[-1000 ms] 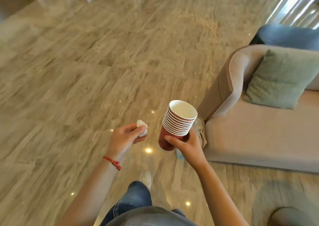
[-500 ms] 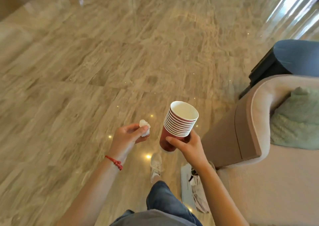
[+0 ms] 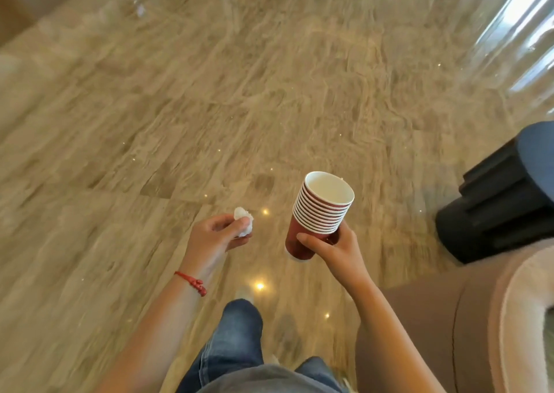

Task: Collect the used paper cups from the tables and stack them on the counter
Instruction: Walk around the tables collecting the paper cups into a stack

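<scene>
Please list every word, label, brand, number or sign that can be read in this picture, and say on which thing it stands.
None can be read.
The stack of red paper cups in the right hand: plain sides, no print visible.
The crumpled white tissue in the left hand: no writing.
The red bracelet: no lettering.
The floor and the black stool: no signs.

We see bright daylight entering from two o'clock, glaring on the glossy floor [image 3: 269,98]. Small ceiling-light reflections dot it near six o'clock. Motion blur smears the edges, strongest at nine o'clock.
</scene>
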Demonstrator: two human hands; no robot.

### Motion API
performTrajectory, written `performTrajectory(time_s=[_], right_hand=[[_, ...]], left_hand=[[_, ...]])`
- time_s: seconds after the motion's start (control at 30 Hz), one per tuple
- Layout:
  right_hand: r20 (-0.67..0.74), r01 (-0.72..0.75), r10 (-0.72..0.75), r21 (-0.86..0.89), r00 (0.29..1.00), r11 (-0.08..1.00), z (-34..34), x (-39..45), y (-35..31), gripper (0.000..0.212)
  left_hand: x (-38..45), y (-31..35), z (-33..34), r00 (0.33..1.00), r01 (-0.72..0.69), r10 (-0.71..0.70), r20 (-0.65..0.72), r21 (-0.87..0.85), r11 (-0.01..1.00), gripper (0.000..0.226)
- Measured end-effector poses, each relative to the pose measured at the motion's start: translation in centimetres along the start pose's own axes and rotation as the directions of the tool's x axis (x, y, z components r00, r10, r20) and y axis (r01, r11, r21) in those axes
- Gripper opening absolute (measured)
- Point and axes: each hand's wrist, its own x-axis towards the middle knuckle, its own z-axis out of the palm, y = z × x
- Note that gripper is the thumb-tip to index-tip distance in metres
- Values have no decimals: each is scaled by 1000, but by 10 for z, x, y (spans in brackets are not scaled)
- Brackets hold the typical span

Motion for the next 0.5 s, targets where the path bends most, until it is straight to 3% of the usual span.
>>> performTrajectory(time_s=[0.5], right_hand=[[-143,5,0,31,990,1000,7,369,-77,36]], left_hand=[[369,144,77,995,11,-20,103,90,996,4]])
